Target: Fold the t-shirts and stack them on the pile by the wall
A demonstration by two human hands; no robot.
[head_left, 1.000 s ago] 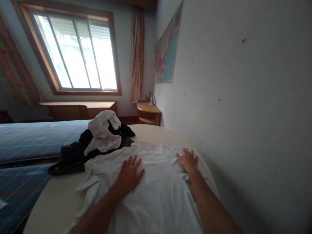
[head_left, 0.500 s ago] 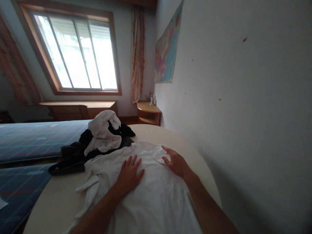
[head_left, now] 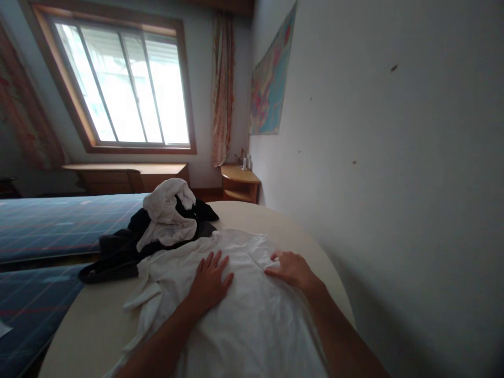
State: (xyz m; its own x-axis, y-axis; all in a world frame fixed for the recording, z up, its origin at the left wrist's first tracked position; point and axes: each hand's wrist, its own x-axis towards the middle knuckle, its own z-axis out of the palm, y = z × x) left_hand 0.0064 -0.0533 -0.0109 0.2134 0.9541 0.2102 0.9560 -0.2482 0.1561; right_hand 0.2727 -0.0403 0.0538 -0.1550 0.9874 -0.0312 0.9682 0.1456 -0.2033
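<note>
A white shirt (head_left: pixel 244 310) lies spread over a round cream table (head_left: pixel 94 325), wrinkled, with its left side bunched in loose folds. My left hand (head_left: pixel 210 278) rests flat on the middle of it, fingers spread. Toward the shirt's upper right edge, my right hand (head_left: pixel 293 270) has its fingers curled in toward the thumb, pinching the cloth. The near end of the shirt runs out of view at the bottom, partly behind my forearms.
A heap of dark clothes (head_left: pixel 118 252) with a crumpled white garment (head_left: pixel 167 215) on top sits at the table's far left. Beds with blue plaid covers (head_left: pixel 51 226) stand to the left. A white wall (head_left: pixel 394 210) runs along the right. A corner shelf (head_left: pixel 240 176) stands behind.
My right hand has drawn back and slightly right, and its fingers have gone from stretched out to curled on the cloth. My left hand stays in place.
</note>
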